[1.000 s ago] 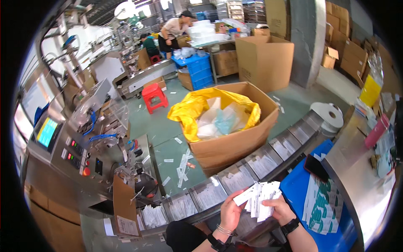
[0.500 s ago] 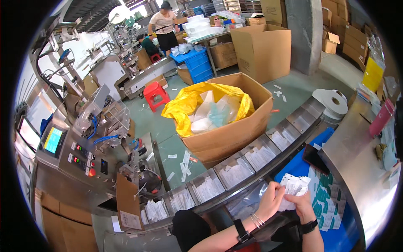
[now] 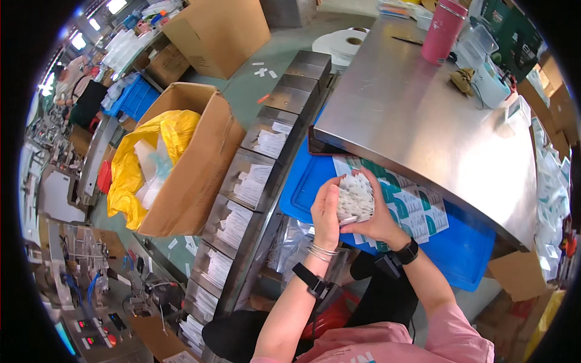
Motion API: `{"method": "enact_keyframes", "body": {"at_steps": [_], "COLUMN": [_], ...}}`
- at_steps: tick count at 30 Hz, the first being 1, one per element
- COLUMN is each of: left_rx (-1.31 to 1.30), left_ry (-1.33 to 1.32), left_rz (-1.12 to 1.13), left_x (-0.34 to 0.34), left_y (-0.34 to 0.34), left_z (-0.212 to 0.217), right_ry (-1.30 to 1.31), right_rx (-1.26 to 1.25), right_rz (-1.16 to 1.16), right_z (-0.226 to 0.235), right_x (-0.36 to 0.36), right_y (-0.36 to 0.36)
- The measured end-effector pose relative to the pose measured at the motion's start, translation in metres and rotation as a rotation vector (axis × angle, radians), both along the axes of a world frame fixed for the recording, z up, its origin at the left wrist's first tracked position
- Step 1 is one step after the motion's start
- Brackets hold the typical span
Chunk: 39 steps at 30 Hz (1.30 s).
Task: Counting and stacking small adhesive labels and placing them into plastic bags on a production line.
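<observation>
A thick bundle of small white paper packets (image 3: 355, 198) sits between my two hands, its edges facing up. My left hand (image 3: 327, 213) closes on the bundle from the left, fingers along its side. From the right, my right hand (image 3: 382, 216) wraps the other side, thumb near the bottom. Under the hands lie printed white and green sheets (image 3: 417, 209) on a blue tray (image 3: 463, 266). To the left runs a metal channel of compartments (image 3: 219, 199), several holding similar white packets (image 3: 249, 184).
A steel table (image 3: 417, 115) bears a pink bottle (image 3: 445, 30); a dark phone (image 3: 321, 145) lies by its edge. Left of the channel stands a cardboard box (image 3: 193, 175) with a yellow bag (image 3: 124, 178). A machine with buttons (image 3: 97, 333) is at the lower left. A person (image 3: 72, 81) stands far left.
My view has swung right, toward the steel table. Both hands have turned the packets so their stacked edges show, and they now cup the bundle from both sides above the sheets.
</observation>
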<state>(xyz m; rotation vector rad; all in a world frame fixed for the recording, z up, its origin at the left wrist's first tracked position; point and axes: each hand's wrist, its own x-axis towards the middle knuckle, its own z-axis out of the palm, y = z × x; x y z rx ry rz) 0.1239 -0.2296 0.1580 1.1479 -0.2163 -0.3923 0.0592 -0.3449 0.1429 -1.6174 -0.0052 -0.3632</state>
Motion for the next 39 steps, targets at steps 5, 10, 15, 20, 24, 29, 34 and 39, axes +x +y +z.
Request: {"method": "enact_keyframes", "body": {"at_steps": [5,10,15,20,24,29,34,39], "left_rx": [0.016,0.017,-0.012,-0.093,-0.243,1.109,1.450,1.340], "left_ry": [0.012,-0.065,-0.138,0.004,0.293,-0.354,-0.386,-0.422], "left_rz": [-0.038,-0.129,-0.135,-0.142,-0.102,-0.013,-0.212,-0.127], "left_x": [-0.006,-0.016,-0.015,-0.028,-0.045,-0.094,-0.119,-0.112], "left_y": [-0.003,0.000,0.005,0.035,0.093,0.197,0.210,0.221], "left_z": [-0.008,-0.005,-0.015,0.020,0.034,-0.023,-0.060,-0.066], "right_ry": [0.033,0.077,0.111,0.142,0.346,0.936,1.334,1.254], "right_rx": [0.128,0.164,0.049,0.174,0.211,0.308,0.408,-0.307], "right_rz": [0.008,0.023,-0.108,-0.035,0.098,0.498,0.461,0.251], "right_z": [-0.006,-0.001,0.004,0.022,0.049,0.029,-0.048,-0.123], "right_x": [-0.006,-0.012,-0.004,0.001,-0.010,-0.049,-0.045,-0.014], "right_y": [-0.001,0.007,0.011,0.033,0.056,0.085,0.118,0.177]}}
